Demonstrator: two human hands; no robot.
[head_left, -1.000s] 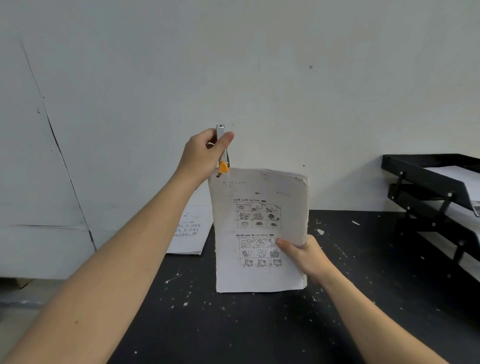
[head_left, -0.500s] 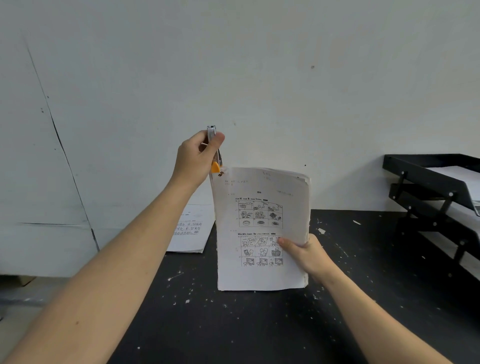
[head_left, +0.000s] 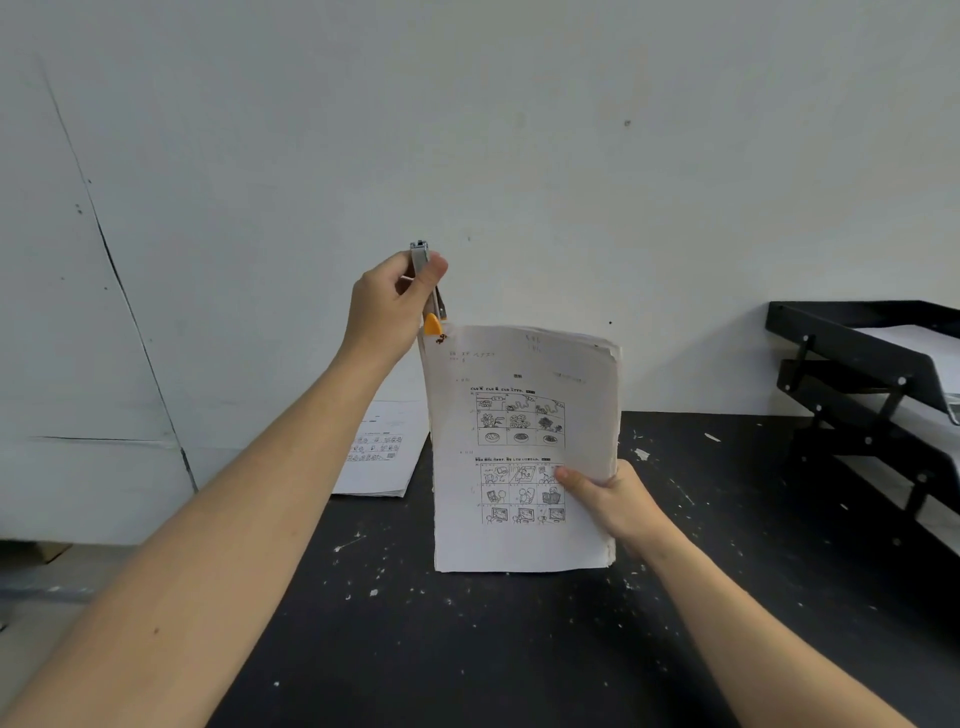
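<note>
Standing upright over the black, paint-flecked table, a thick stack of white printed worksheets is pinched at its right edge by the right hand, thumb across the front page. The left hand grips a slim metal staple tool with an orange tip, tip touching the stack's top left corner. A black paper tray sits at the right.

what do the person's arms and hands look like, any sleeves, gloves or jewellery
Both arms are bare as far as the picture shows: no sleeve on the left forearm or the right forearm. The left hand and right hand wear no gloves, and no watch, bracelet or ring is visible. The thumbnails that show look short and unpainted.
</note>
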